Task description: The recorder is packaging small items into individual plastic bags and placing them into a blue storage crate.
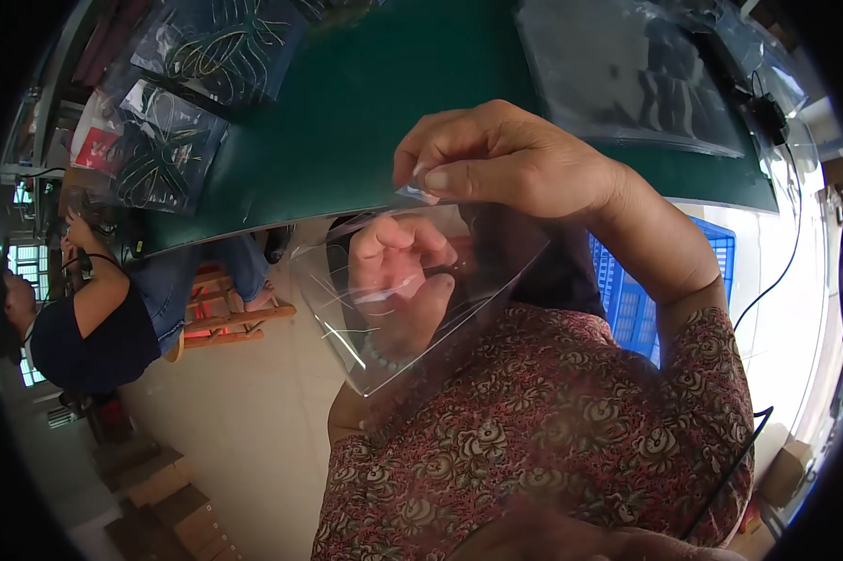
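Right hand (506, 164) pinches with its fingers; left hand (398, 280) curls below.

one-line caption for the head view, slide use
Right hand pinches a clear plastic bag open; left hand inside it, above green table.

The clear plastic bag (421, 299) is held up just in front of the near edge of the table (393, 103). The right hand (506, 159) pinches the bag's top edge; the left hand (398, 280) sits inside or behind the bag, below the right. On the table, packets of wire (174, 154) lie to the bag's far left, and more plastic bags (627, 75) lie to its far right. Another person (85, 318) sits left of the bag, below the table edge.
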`<state>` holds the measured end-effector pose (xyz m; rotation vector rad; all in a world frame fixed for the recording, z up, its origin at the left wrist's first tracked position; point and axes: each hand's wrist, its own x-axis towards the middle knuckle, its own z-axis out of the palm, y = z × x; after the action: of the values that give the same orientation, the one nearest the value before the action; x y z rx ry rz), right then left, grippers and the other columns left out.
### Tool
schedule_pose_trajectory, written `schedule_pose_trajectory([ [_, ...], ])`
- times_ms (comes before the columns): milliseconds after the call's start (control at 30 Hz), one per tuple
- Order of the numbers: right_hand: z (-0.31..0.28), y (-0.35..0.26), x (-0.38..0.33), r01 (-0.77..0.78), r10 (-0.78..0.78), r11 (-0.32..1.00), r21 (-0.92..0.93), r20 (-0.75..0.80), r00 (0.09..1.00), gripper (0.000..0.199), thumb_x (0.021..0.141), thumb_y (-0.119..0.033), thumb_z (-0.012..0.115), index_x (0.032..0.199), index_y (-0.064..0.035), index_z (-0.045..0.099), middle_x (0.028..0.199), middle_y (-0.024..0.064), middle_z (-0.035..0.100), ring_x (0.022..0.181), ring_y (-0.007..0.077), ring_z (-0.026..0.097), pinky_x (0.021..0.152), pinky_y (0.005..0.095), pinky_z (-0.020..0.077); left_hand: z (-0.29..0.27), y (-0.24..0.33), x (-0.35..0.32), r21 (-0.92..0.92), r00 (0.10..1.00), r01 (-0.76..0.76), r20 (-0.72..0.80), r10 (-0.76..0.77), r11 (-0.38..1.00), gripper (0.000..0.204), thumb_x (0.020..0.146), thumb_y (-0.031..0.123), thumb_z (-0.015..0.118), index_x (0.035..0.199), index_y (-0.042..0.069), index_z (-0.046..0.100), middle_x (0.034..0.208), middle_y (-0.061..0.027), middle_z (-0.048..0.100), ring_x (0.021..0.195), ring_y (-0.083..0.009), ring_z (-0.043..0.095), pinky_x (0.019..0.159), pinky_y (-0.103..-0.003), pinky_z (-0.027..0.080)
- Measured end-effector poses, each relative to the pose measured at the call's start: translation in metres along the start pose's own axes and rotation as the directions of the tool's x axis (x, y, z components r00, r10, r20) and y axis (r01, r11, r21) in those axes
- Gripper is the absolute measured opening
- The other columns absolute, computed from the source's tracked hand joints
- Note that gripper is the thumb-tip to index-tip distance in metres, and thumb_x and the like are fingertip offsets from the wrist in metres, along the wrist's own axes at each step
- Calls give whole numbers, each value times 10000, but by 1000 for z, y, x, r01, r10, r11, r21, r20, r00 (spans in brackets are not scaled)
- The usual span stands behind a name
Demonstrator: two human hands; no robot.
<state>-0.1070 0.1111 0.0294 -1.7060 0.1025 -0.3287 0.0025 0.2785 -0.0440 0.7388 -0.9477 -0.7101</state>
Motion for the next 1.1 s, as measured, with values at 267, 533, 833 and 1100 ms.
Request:
schedule_pose_trajectory([
  [267, -5, -4, 0, 44, -44, 999, -17, -18, 999, 168, 962, -135, 612, 923, 10, 689, 1126, 94, 644, 942, 133, 576, 841, 300, 464, -5, -4, 11, 242, 979, -50, 206, 0, 969, 321, 759, -182, 595, 981, 31, 501, 1039, -119, 543, 923, -188, 602, 797, -357, 568],
  [533, -7, -8, -3, 18, -18, 1000, -2, -50, 999, 127, 950, -116, 626, 922, -7, 686, 1142, 102, 639, 934, 125, 580, 823, 294, 475, 1, 3, 15, 37, 994, 65, 87, -68, 997, 297, 794, -178, 566, 1021, 11, 542, 1121, -148, 580, 977, -240, 635, 804, -348, 569],
  [833, -7, -17, -4, 187, -185, 979, -81, 33, 982, 79, 891, -87, 639, 852, -35, 684, 1157, 133, 641, 1057, 216, 566, 899, 363, 455, 7, 6, 13, 734, 945, -239, 26, 326, 635, 193, 832, -54, 735, 998, -24, 642, 894, -133, 666, 724, -189, 674, 622, -250, 538],
  [1100, -5, -17, -8, 129, -138, 980, -150, -52, 989, 90, 861, -66, 610, 803, -17, 659, 1128, 124, 658, 1099, 228, 536, 923, 375, 436, 19, -8, 17, 446, 935, -158, -220, 279, 881, 170, 932, 18, 629, 1078, -37, 561, 878, -167, 639, 666, -217, 659, 611, -329, 573],
])
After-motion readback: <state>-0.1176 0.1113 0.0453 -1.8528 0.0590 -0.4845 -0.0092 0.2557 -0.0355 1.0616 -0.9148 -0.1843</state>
